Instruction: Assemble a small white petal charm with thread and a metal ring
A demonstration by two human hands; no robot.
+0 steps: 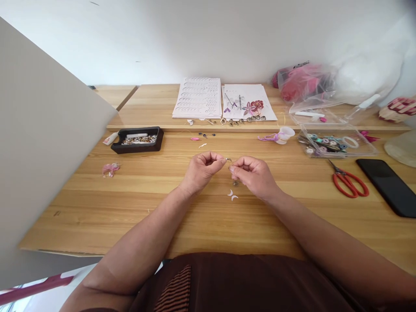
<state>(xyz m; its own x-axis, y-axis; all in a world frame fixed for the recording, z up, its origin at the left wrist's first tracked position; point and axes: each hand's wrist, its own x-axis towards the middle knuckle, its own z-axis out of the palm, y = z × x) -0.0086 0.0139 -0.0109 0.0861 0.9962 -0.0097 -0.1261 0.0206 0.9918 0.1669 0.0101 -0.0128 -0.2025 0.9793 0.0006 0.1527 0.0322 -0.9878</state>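
Over the middle of the table, my left hand (207, 170) pinches a small dark curved piece (229, 159) between thumb and forefinger. Close beside it, my right hand (251, 174) is closed in a pinch near the same piece; what its fingertips grip is too small to name. A small round metallic bead-like piece (235, 183) shows just below the right fingers. Two white crescent-shaped cutouts (232, 196) lie on the wood below my hands. Beyond the left hand are a white wavy strip (202, 145) and a pink leaf-shaped piece (195, 139).
A black tray (138, 148) of beads stands at left, near pink thread scraps (111, 169). Red-handled scissors (349, 182) and a phone (388, 186) lie right. A clear box (367, 149) holds thread spools. Printed sheets (197, 97) lie on the raised back ledge (152, 102).
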